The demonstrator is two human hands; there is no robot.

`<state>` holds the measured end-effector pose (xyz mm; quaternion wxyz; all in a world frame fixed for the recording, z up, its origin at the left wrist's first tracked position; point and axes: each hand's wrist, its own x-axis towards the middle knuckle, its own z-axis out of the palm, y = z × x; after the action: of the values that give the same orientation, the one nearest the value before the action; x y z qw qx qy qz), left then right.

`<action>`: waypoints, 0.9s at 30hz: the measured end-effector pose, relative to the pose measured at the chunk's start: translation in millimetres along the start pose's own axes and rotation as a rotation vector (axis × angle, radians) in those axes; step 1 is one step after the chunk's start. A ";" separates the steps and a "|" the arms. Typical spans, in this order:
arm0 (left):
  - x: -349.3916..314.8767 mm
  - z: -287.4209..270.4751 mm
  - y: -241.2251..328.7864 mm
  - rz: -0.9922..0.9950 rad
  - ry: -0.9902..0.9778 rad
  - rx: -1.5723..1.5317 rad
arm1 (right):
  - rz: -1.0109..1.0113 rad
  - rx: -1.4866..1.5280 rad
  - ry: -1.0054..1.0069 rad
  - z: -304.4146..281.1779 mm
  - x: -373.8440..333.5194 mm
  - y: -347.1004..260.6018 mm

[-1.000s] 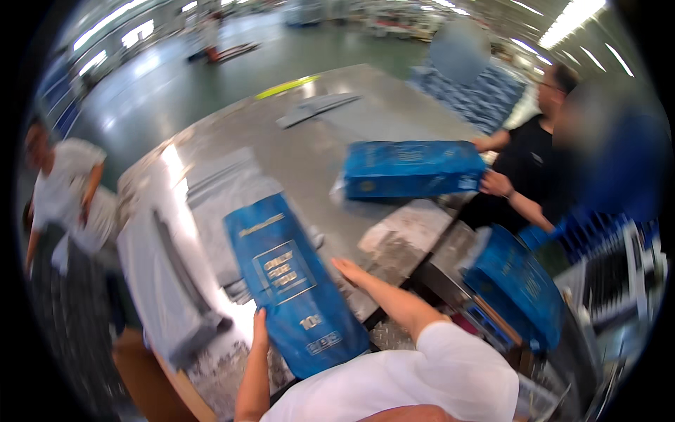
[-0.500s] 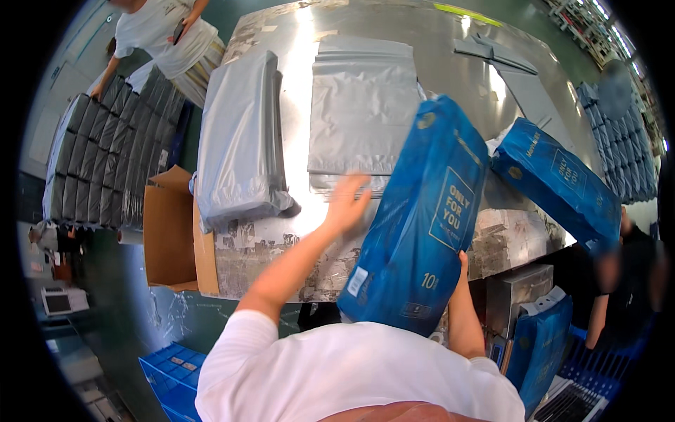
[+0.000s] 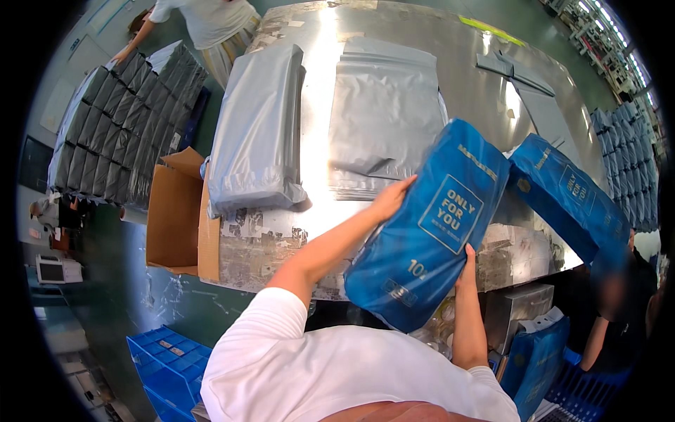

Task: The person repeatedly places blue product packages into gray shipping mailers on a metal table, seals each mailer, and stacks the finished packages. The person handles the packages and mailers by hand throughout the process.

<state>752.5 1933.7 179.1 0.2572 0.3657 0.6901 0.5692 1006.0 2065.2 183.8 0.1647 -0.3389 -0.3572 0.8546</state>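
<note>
A large blue plastic-wrapped pack (image 3: 432, 239) slants in front of me over the table's near edge. My left hand (image 3: 392, 200) grips its left side near the upper half. My right hand (image 3: 465, 267) holds the right side, thumb lying on the front and the other fingers hidden behind. Just beyond the pack lies a stack of flat grey plastic mailing bags (image 3: 383, 105). To the left of that stack rests a filled grey bag (image 3: 254, 133). Another blue pack (image 3: 573, 186) lies at the right, by a co-worker's blurred hand.
The metal table (image 3: 320, 91) has a worn near edge. An open cardboard box (image 3: 172, 221) stands at its left, above a blue plastic crate (image 3: 169, 362). Grey parcels (image 3: 126, 126) are piled beside a person at far left; folded grey bags (image 3: 534, 91) lie far right.
My left hand has come from above the grey bags onto the blue pack's left side. The pack's top has swung right and lower. The right hand still holds it.
</note>
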 end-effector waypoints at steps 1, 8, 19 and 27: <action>-9.5 8.7 10.3 0.042 0.015 -0.131 | -0.017 0.046 -0.018 3.6 -12.5 -2.8; 28.5 -70.2 22.6 0.155 0.208 0.775 | -0.120 0.359 -0.253 -2.1 -54.8 -21.2; 7.3 -69.6 -8.7 0.432 -0.227 1.529 | -0.172 0.318 -0.311 38.5 -41.0 -51.8; -76.5 -71.7 -21.9 0.607 -0.235 0.995 | -0.125 0.205 -0.497 99.0 -12.3 -44.2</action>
<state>738.4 1828.0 168.9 -0.0449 0.6838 0.7054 0.1814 947.5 2039.9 272.4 0.1578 -0.0777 -0.3188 0.9314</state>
